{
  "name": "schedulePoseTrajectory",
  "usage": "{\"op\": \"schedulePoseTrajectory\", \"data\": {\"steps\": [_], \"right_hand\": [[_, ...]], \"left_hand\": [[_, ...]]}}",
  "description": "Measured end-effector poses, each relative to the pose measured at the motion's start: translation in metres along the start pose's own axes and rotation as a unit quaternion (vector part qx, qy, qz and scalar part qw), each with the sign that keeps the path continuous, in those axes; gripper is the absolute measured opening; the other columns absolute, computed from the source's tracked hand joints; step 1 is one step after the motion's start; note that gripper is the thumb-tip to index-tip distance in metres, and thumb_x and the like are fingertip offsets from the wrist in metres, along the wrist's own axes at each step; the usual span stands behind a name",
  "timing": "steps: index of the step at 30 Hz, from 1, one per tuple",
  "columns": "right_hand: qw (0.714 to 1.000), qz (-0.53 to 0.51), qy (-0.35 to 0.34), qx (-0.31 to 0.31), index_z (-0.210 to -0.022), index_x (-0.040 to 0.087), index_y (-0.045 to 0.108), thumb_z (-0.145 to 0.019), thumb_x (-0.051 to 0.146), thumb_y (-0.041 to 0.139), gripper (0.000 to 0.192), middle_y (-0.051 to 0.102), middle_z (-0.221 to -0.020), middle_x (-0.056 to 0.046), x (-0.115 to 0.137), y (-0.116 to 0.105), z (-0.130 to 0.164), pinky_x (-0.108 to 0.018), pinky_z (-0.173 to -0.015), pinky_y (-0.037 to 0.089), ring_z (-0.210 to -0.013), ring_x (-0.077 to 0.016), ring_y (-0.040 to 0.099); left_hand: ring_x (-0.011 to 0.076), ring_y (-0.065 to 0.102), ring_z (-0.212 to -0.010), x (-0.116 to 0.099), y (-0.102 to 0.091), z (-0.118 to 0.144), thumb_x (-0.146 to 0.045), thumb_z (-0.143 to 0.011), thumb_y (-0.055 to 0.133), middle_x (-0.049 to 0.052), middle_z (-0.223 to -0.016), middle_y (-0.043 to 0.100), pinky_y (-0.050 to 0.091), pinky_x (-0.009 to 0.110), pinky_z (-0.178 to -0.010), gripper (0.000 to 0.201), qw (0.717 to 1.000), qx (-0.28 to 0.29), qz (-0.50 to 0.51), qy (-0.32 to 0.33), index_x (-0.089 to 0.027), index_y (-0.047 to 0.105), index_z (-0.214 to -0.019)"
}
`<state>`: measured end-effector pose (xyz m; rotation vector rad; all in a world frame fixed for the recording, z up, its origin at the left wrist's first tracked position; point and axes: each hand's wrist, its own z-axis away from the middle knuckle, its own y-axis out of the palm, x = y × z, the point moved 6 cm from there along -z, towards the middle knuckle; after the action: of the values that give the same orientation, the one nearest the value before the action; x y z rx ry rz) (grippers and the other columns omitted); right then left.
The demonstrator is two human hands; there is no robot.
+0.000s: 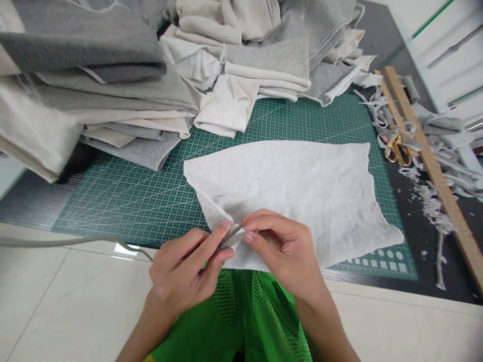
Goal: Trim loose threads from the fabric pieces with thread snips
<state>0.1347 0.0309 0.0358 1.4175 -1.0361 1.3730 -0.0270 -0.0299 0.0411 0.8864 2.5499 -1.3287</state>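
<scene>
A pale grey piece of cloth (pixel 298 191) lies flat on the green cutting mat (pixel 124 196), its near edge hanging over the table's front. My left hand (pixel 184 271) pinches that near edge between thumb and forefinger. My right hand (pixel 283 251) pinches the same edge right beside it, fingertips almost touching the left ones. A small grey fold or tab of the fabric (pixel 234 235) sits between the two hands. Both hands are at the table's front edge, above my green mesh garment (pixel 241 322).
Stacks of folded grey and cream fabric (pixel 113 85) fill the back and left of the table. Gold-handled scissors (pixel 396 148), a long wooden ruler (pixel 433 166) and fabric scraps (pixel 430 201) lie at the right. A grey strip (pixel 68 242) hangs at the left front edge.
</scene>
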Motion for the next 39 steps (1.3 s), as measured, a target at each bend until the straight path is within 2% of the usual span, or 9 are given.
{"op": "schedulePoseTrajectory", "data": {"steps": [9, 18, 24, 29, 39], "right_hand": [[0.999, -0.017, 0.020, 0.028, -0.092, 0.028, 0.080, -0.090, 0.020, 0.071, 0.013, 0.076, -0.089, -0.001, -0.002, 0.000, -0.002, -0.026, -0.073, 0.057, -0.082, -0.0144, 0.070], [0.999, -0.035, 0.020, 0.022, -0.088, 0.025, 0.079, -0.089, 0.021, 0.072, 0.008, 0.075, -0.087, -0.001, -0.002, 0.000, 0.000, -0.027, -0.072, 0.056, -0.081, -0.0147, 0.069], [0.999, -0.029, 0.005, 0.019, -0.090, 0.025, 0.079, -0.089, 0.017, 0.071, 0.011, 0.075, -0.088, -0.002, -0.001, -0.001, 0.001, -0.027, -0.071, 0.054, -0.082, -0.0145, 0.069], [1.000, -0.007, -0.020, 0.004, -0.090, 0.025, 0.077, -0.089, 0.015, 0.070, 0.013, 0.075, -0.089, -0.002, -0.001, -0.001, 0.004, -0.027, -0.072, 0.054, -0.084, -0.0145, 0.069], [0.999, 0.012, -0.048, -0.005, -0.092, 0.025, 0.076, -0.091, 0.014, 0.068, 0.014, 0.073, -0.091, -0.001, -0.001, 0.000, 0.008, -0.028, -0.075, 0.054, -0.086, -0.0140, 0.069]], "left_hand": [[0.0110, 0.065, -0.066, -0.002, -0.001, 0.000, -0.022, -0.095, 0.065, 0.001, -0.091, 0.077, 0.055, 0.024, -0.062, 0.041, 1.000, -0.010, -0.017, 0.015, -0.025, 0.062, -0.136], [0.0109, 0.066, -0.068, -0.005, -0.001, 0.002, -0.016, -0.091, 0.068, 0.001, -0.092, 0.077, 0.054, 0.023, -0.062, 0.051, 1.000, -0.024, -0.007, 0.007, -0.026, 0.060, -0.140], [0.0092, 0.066, -0.069, 0.000, -0.003, -0.002, -0.020, -0.091, 0.070, 0.000, -0.092, 0.073, 0.053, 0.022, -0.062, 0.044, 0.998, 0.001, 0.052, -0.046, -0.027, 0.064, -0.134], [0.0062, 0.063, -0.065, -0.003, -0.006, -0.008, -0.020, -0.093, 0.068, 0.000, -0.089, 0.071, 0.050, 0.020, -0.058, 0.034, 0.998, 0.028, 0.058, -0.027, -0.020, 0.068, -0.127], [0.0059, 0.064, -0.068, -0.007, -0.010, -0.016, -0.017, -0.093, 0.068, 0.002, -0.090, 0.071, 0.050, 0.017, -0.059, 0.032, 0.996, 0.047, 0.069, -0.022, -0.016, 0.067, -0.125]]}}
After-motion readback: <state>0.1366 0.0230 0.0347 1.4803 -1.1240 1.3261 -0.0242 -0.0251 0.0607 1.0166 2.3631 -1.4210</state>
